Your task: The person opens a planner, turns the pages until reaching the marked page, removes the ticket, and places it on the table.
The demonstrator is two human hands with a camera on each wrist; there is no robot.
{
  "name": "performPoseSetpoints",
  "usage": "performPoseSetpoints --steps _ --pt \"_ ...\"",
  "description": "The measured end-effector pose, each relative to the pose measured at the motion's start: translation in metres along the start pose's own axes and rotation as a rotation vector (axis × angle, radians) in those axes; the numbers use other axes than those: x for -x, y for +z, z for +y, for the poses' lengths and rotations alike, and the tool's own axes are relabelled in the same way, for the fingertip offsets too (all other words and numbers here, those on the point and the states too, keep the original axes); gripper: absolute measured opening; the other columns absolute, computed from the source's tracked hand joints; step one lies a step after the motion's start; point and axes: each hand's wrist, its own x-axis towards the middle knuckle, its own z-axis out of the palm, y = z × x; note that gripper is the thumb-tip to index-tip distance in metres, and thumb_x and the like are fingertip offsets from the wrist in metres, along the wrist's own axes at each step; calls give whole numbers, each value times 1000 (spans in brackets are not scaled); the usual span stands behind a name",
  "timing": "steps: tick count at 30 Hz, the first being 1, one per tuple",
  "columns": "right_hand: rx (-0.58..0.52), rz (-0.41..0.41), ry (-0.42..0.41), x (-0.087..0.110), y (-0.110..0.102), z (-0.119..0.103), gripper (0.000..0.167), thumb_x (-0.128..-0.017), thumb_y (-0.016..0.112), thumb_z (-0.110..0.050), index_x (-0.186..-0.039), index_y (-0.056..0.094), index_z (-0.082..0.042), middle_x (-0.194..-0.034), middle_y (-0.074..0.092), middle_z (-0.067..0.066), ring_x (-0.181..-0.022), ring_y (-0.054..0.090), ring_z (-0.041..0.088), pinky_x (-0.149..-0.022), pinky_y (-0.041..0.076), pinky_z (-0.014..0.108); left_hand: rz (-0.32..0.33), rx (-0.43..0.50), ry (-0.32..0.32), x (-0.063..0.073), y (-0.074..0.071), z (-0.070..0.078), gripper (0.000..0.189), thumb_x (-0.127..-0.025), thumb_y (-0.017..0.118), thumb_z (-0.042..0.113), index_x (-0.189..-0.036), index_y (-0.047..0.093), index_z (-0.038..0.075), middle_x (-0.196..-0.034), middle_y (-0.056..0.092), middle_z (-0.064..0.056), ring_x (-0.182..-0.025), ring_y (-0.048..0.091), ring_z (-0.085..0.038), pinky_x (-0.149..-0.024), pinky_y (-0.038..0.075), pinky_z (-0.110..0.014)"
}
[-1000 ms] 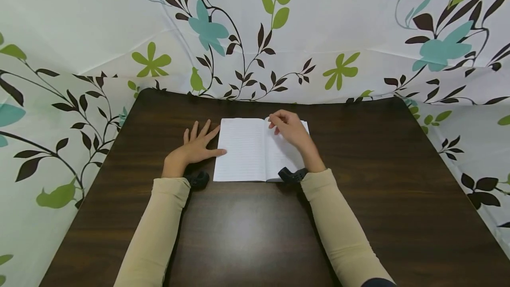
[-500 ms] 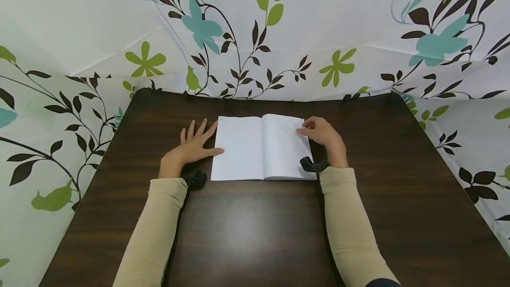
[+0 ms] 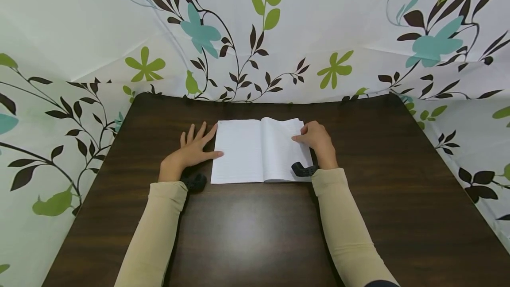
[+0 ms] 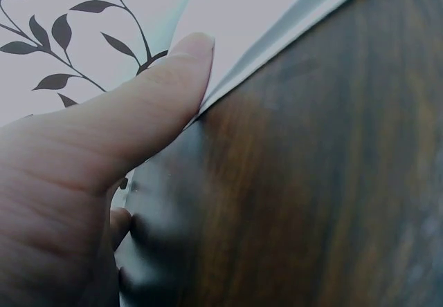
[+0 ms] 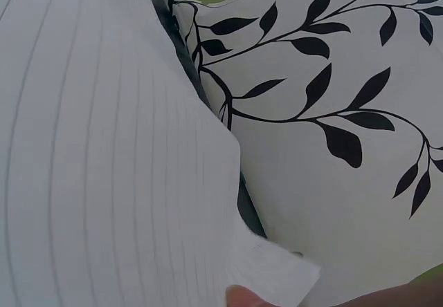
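An open notebook [image 3: 240,152] with ruled white pages lies on the dark wooden table. My left hand [image 3: 189,150] is spread beside it, and the thumb presses the left page's outer edge. Close up in the left wrist view, that thumb [image 4: 152,99] rests along the edge of the notebook [image 4: 256,16]. At the upper right side, my right hand [image 3: 318,141] pinches the right-hand page [image 3: 279,149] near its outer corner. This page bows upward. Its lifted, curved sheet [image 5: 124,148] fills much of the right wrist view, with a thumb tip [image 5: 242,296] against it.
Bare dark table [image 3: 247,229] stretches in front of the notebook and to both sides. A white cloth [image 3: 239,74] printed with leaves and flowers hangs behind the table's far edge. Black wrist cameras [image 3: 304,169] sit at both cuffs.
My right hand first moved rightward from near the notebook's centre to the right page's outer edge, then slightly back left, and the page now bows up. My left hand stayed at the left edge.
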Motion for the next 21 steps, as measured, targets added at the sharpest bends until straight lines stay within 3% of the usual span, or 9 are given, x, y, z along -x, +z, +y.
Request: performPoseSetpoints --steps 5,13,21 --pt "-52 60 -11 -1 -2 5 26 -95 77 -22 -108 70 -1 -109 66 15 -94 59 27 -77 49 36 -1 -17 -5 -1 0 0 97 -99 60 60 -170 2 26 -175 -14 -19 -156 -26 -51 -119 -19 -75" --pt "-75 101 -18 5 -2 2 33 -94 79 -16 -120 71 2 -119 72 21 -103 67 33 -89 56 46 10 -4 2 3 3 -1 97 -99 61 61 -170 5 27 -175 -13 -21 -156 -24 -53 -118 -19 -76" --pt "-68 162 -31 10 -7 1 18 -93 79 -18 -104 78 -3 -111 75 17 -92 69 28 -78 54 42 9 8 4 6 3 3 96 -98 62 60 -170 7 26 -175 -13 -21 -156 -24 -54 -118 -19 -76"
